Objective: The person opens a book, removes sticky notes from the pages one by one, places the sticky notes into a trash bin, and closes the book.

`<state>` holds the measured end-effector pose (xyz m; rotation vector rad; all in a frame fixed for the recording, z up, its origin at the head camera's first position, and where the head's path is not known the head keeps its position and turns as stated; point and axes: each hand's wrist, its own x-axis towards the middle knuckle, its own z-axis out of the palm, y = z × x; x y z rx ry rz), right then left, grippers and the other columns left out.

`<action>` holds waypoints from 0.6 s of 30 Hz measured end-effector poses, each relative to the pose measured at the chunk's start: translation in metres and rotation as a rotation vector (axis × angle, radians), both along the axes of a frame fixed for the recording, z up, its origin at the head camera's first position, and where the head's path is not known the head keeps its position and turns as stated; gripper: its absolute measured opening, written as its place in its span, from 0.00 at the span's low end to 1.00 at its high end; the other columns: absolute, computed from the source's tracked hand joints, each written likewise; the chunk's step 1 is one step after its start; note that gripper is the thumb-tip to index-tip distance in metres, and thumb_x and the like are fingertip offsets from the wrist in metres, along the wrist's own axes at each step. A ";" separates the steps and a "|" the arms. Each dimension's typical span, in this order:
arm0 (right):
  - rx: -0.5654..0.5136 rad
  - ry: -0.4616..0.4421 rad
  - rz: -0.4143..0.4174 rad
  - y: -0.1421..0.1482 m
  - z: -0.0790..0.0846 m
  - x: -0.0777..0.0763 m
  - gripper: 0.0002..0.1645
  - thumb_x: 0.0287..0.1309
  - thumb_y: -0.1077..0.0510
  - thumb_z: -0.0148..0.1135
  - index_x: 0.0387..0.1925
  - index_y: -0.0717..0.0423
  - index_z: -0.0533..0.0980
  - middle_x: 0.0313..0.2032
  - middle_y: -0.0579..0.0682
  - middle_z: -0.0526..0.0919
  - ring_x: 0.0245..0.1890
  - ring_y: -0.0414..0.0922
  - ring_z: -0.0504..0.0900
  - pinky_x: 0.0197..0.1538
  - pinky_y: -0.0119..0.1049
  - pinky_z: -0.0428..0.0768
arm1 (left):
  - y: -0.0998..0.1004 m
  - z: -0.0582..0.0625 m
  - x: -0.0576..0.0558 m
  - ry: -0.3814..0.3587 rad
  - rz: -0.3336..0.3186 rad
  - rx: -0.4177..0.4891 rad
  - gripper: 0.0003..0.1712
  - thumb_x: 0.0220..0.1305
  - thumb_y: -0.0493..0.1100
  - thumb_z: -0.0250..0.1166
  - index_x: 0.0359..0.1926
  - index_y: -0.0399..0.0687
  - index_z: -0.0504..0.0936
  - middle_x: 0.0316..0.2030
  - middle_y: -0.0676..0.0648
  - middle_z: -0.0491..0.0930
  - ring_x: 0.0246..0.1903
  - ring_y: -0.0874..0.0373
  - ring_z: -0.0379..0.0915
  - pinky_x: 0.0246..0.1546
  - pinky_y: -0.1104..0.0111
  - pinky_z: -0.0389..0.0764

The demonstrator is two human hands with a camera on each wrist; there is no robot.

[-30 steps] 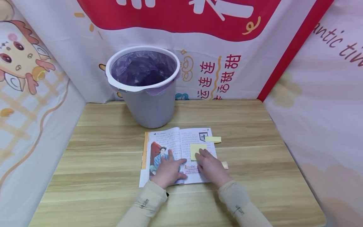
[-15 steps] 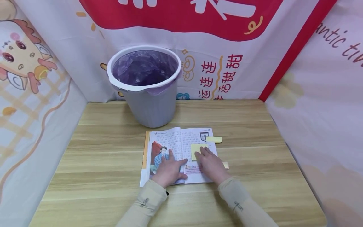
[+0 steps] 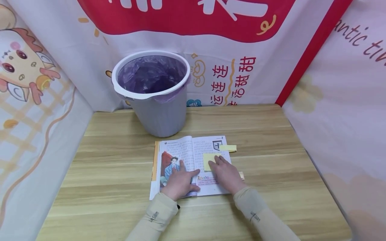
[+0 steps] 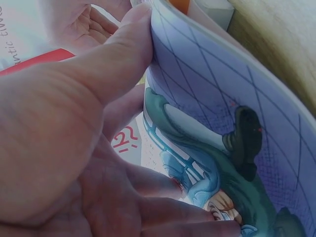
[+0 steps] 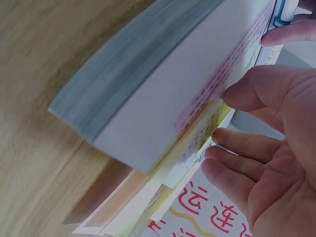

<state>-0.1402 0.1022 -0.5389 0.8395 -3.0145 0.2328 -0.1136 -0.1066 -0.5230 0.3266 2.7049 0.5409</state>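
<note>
While the left hand lies spread on the open white paper book, the relaxed right hand, nearer, touches the square yellow paper note, which lies flat ahead and to its left on the right page.

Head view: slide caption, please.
Left hand rests on an open book while right hand touches a yellow sticky note on its right page; gray bin behind.

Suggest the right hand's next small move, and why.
Probably smooth the yellow note outward with the right hand: its fingertips touch the note on the right page, while the left hand rests on the left page.
</note>
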 end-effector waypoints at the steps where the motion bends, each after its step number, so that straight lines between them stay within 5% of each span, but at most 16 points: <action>1: 0.006 0.004 0.005 0.001 0.000 -0.001 0.22 0.64 0.68 0.59 0.60 0.57 0.77 0.60 0.66 0.75 0.60 0.63 0.74 0.60 0.52 0.75 | 0.000 0.000 0.000 0.001 -0.003 -0.004 0.39 0.51 0.62 0.74 0.66 0.64 0.77 0.70 0.20 0.47 0.61 0.13 0.50 0.52 0.28 0.65; 18: -0.024 -0.051 0.002 0.007 0.004 -0.010 0.25 0.57 0.65 0.66 0.58 0.57 0.78 0.58 0.63 0.78 0.57 0.60 0.78 0.57 0.53 0.78 | 0.001 -0.005 -0.004 -0.011 -0.021 -0.022 0.40 0.53 0.63 0.72 0.67 0.66 0.75 0.71 0.20 0.45 0.61 0.12 0.50 0.50 0.26 0.64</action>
